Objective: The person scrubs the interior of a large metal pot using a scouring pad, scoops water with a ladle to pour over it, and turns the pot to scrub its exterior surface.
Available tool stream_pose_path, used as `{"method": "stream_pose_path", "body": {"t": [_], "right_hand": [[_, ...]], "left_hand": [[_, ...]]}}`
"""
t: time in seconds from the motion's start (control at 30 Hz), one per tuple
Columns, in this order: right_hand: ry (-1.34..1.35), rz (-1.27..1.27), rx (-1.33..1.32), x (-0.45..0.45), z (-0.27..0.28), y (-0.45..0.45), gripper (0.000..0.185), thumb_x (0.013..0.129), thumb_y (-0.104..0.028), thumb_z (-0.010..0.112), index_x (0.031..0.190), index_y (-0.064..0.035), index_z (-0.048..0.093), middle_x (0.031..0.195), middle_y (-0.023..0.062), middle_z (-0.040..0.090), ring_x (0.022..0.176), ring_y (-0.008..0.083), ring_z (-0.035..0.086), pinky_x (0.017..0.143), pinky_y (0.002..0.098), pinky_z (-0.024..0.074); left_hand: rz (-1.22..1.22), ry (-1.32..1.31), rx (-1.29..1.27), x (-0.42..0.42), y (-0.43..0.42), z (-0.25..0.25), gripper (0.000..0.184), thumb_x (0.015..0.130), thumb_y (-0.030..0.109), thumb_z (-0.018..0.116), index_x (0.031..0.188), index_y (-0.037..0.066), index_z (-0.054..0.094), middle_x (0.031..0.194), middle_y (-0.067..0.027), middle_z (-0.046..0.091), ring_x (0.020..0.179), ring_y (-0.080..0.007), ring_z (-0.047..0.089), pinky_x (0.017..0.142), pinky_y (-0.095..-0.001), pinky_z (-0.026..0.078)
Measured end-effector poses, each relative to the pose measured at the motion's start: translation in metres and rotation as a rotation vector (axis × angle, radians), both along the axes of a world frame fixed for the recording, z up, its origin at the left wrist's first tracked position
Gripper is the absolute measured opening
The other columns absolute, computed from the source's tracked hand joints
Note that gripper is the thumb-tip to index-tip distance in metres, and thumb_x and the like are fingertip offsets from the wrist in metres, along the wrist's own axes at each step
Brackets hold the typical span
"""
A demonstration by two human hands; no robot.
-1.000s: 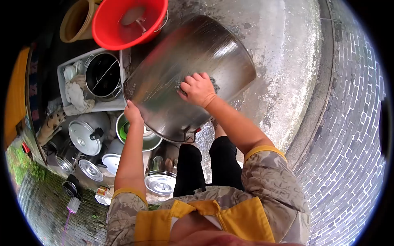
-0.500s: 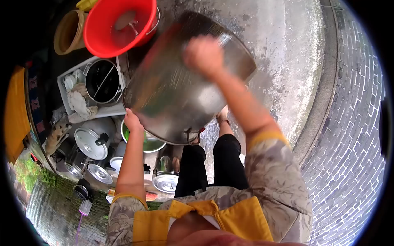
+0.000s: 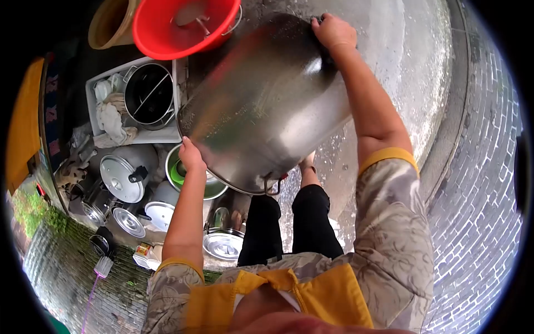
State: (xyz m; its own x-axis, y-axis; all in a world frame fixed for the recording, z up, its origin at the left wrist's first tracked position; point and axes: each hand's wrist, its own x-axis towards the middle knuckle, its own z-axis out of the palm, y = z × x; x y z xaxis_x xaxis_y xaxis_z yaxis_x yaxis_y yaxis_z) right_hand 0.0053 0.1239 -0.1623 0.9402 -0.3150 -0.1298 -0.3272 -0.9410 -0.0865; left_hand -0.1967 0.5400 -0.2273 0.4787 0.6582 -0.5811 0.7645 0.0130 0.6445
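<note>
A large stainless steel stockpot (image 3: 261,106) lies tilted on its side before me, its wall wet and streaked. Its rim is gripped at the near left by my left hand (image 3: 192,155), fingers closed over the edge. At the pot's far end, my right hand (image 3: 336,32) is closed on a small dark wad that looks like a scouring pad (image 3: 317,20), mostly hidden by the fingers. A metal loop handle (image 3: 272,183) sticks out near the pot's lower edge.
A red bucket (image 3: 142,30) with water stands at upper left, beside a tan bucket (image 3: 105,25). Below are a white crate (image 3: 158,136) with a pot and cloths, a basin (image 3: 214,189), several lidded pots (image 3: 122,178) and a dog (image 3: 71,173). A curb (image 3: 453,122) runs right.
My right hand has moved from the middle of the pot's wall outward to its far right end. The left hand keeps its hold on the rim. The camera view has shifted slightly.
</note>
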Motion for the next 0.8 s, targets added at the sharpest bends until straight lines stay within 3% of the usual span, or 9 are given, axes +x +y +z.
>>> {"method": "stream_pose_path", "body": {"t": [0.07,0.23,0.33,0.4,0.43,0.53,0.7,0.73,0.8], "right_hand": [[-0.061,0.146,-0.139,-0.017,0.0,0.024,0.033,0.086,-0.045,0.051,0.086,-0.0156,0.066,0.084,0.0092,0.069,0.078,0.0271,0.067,0.067,0.0408,0.0523],[0.09,0.737,0.18,-0.113,0.017,0.153,0.02,0.075,-0.037,0.058,0.076,-0.0181,0.066,0.078,0.0041,0.065,0.077,0.022,0.064,0.067,0.0386,0.0477],[0.079,0.54,-0.02,-0.084,0.02,0.116,0.025,0.076,-0.039,0.057,0.075,-0.0171,0.069,0.08,0.0047,0.068,0.077,0.023,0.066,0.065,0.0395,0.0479],[0.053,-0.003,0.132,-0.03,0.007,0.032,0.031,0.083,-0.041,0.052,0.082,-0.0145,0.069,0.089,0.0068,0.069,0.081,0.0271,0.066,0.067,0.0425,0.051],[-0.03,-0.133,0.048,-0.012,-0.014,-0.005,0.033,0.085,-0.043,0.051,0.088,-0.0144,0.068,0.089,0.009,0.069,0.081,0.0283,0.066,0.068,0.0434,0.0517],[0.002,-0.077,-0.095,-0.026,0.005,0.026,0.034,0.085,-0.044,0.051,0.091,-0.0148,0.067,0.089,0.0098,0.069,0.081,0.0275,0.067,0.067,0.0424,0.0516],[0.162,0.644,0.246,-0.143,0.011,0.222,0.015,0.078,-0.029,0.055,0.083,-0.0207,0.067,0.087,0.0033,0.066,0.084,0.0218,0.063,0.071,0.0407,0.044],[0.266,0.748,0.324,-0.167,0.018,0.257,0.016,0.079,-0.025,0.053,0.082,-0.0207,0.067,0.088,0.002,0.066,0.085,0.022,0.063,0.073,0.0408,0.0429],[-0.008,0.814,0.526,-0.198,0.016,0.277,0.016,0.079,-0.023,0.053,0.08,-0.0196,0.068,0.087,0.0015,0.066,0.085,0.0221,0.063,0.071,0.0406,0.0433]], "left_hand": [[-0.031,-0.011,0.013,-0.002,0.005,-0.001,0.043,0.097,0.034,0.043,0.102,-0.004,0.06,0.094,-0.0106,0.064,0.081,-0.0189,0.057,0.074,-0.032,0.046],[-0.028,-0.065,0.003,-0.004,-0.005,0.002,0.042,0.096,0.035,0.044,0.096,-0.004,0.061,0.09,-0.0091,0.063,0.077,-0.0177,0.055,0.07,-0.0324,0.045],[0.034,-0.058,-0.037,-0.017,0.0,-0.005,0.042,0.096,0.035,0.045,0.096,-0.004,0.061,0.088,-0.0083,0.063,0.076,-0.0171,0.054,0.069,-0.0321,0.044],[-0.017,-0.053,-0.077,-0.014,0.0,-0.002,0.041,0.098,0.033,0.043,0.103,-0.004,0.06,0.097,-0.0075,0.064,0.083,-0.016,0.058,0.077,-0.0288,0.046],[0.036,-0.099,-0.085,-0.013,-0.004,-0.001,0.042,0.096,0.034,0.045,0.098,-0.005,0.06,0.088,-0.0079,0.062,0.075,-0.0171,0.054,0.07,-0.0317,0.044],[-0.029,-0.055,-0.008,-0.015,0.002,-0.009,0.043,0.096,0.035,0.046,0.097,-0.005,0.06,0.087,-0.0078,0.062,0.074,-0.0169,0.053,0.069,-0.0314,0.044],[-0.008,-0.083,-0.055,-0.008,0.0,0.003,0.042,0.096,0.036,0.046,0.098,-0.004,0.06,0.088,-0.0077,0.063,0.074,-0.0173,0.056,0.069,-0.0316,0.045],[0.076,-0.172,-0.24,-0.01,0.005,-0.002,0.042,0.096,0.036,0.046,0.099,-0.003,0.06,0.09,-0.0074,0.063,0.076,-0.0177,0.057,0.07,-0.0317,0.046],[0.133,-0.199,-0.37,-0.003,0.008,-0.002,0.041,0.096,0.037,0.046,0.102,-0.001,0.059,0.095,-0.0072,0.064,0.083,-0.0187,0.059,0.076,-0.0311,0.047]]}}
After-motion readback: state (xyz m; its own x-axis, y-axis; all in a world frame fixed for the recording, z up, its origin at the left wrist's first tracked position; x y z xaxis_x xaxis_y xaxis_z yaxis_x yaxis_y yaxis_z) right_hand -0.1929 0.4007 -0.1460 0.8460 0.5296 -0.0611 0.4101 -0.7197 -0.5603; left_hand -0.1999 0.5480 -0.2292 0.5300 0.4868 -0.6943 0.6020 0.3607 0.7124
